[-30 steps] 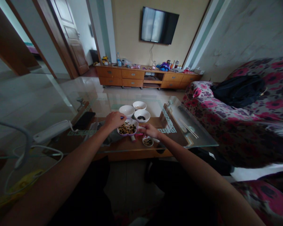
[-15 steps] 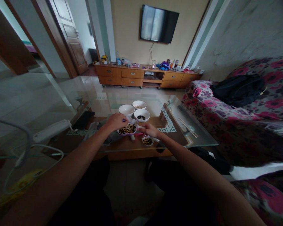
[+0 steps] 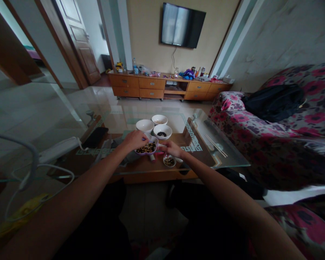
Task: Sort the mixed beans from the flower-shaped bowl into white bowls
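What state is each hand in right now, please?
Left hand: closed, apparently pinching a small purple item at the lilac bowl.
Right hand: at that bowl's edge; whether its grip is closed cannot be told.

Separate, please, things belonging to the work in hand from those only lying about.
Seem to belong, near the hands:
lilac bowl with mixed pieces
purple object in the left hand
small white dish below the right hand
three white bowls

Seem only lying about:
black bag on the sofa
chopsticks at the right (unsure)
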The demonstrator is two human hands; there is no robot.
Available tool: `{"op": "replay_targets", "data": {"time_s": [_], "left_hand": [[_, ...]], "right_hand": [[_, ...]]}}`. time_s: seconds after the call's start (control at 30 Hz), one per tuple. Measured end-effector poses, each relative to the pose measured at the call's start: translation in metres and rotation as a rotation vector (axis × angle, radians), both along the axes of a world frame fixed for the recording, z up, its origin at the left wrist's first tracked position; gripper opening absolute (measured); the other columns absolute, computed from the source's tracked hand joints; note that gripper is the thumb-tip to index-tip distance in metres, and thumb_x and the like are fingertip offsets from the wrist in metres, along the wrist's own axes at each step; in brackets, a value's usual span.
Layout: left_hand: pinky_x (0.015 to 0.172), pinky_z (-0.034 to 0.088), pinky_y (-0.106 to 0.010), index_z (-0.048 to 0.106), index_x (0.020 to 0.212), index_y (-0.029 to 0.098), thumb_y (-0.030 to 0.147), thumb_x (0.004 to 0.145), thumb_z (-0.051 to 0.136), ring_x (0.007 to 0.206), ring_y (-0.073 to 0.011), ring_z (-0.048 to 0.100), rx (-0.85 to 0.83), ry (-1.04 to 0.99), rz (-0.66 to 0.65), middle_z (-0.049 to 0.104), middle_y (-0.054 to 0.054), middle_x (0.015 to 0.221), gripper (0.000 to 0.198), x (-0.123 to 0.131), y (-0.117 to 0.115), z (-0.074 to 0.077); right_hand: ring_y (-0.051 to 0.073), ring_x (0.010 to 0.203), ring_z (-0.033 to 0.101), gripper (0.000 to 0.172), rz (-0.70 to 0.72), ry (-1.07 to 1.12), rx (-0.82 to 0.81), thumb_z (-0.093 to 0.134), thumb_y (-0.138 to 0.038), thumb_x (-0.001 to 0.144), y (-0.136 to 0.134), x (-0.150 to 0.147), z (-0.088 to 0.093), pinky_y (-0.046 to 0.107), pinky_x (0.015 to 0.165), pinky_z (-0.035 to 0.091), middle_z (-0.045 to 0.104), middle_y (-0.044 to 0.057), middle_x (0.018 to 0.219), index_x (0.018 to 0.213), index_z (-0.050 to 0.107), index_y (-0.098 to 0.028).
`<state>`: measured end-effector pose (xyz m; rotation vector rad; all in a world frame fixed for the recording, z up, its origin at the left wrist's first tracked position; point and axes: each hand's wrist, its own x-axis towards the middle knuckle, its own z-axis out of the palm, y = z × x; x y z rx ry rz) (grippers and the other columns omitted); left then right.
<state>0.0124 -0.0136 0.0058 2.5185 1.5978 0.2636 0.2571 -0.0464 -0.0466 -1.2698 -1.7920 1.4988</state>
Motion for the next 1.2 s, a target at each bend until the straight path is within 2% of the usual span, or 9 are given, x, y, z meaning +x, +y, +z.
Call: {"op": "replay_targets", "data": {"time_s": [0.4,0.6,1.2], "left_hand": [[0.073,0.046,-0.032,0.085,0.102,0.029,0.038,0.093,0.061,0.088,-0.0263,0.07,0.011,0.016,-0.023,0.078,-0.007,0.094,0.027,0.0051,-0.0017,0.0003],[0.074,0.046,-0.032,0.085,0.103,0.03,0.039,0.093,0.06,0.089,-0.0262,0.071,-0.001,0.014,-0.015,0.078,-0.007,0.096,0.028,0.0037,-0.0008,0.0001],[0.073,0.048,-0.032,0.085,0.099,0.028,0.037,0.09,0.062,0.084,-0.0261,0.07,0.018,0.027,0.003,0.077,-0.009,0.091,0.027,0.0037,-0.0026,0.0015]], "right_hand": [[0.012,0.05,0.061,0.016,-0.039,0.026,-0.044,0.067,-0.024,0.101,-0.0044,-0.0026,0.0074,0.018,0.046,0.05,0.064,0.001,0.063,0.089,0.067,-0.013],[0.011,0.048,0.059,0.013,-0.054,0.012,-0.055,0.066,-0.023,0.101,-0.0057,-0.0032,0.01,0.018,0.044,0.049,0.063,0.0,0.062,0.094,0.068,-0.012],[0.012,0.05,0.06,0.026,-0.009,0.029,-0.019,0.071,-0.039,0.097,-0.0016,0.0004,0.0022,0.019,0.046,0.051,0.063,0.001,0.063,0.092,0.067,-0.013]]}}
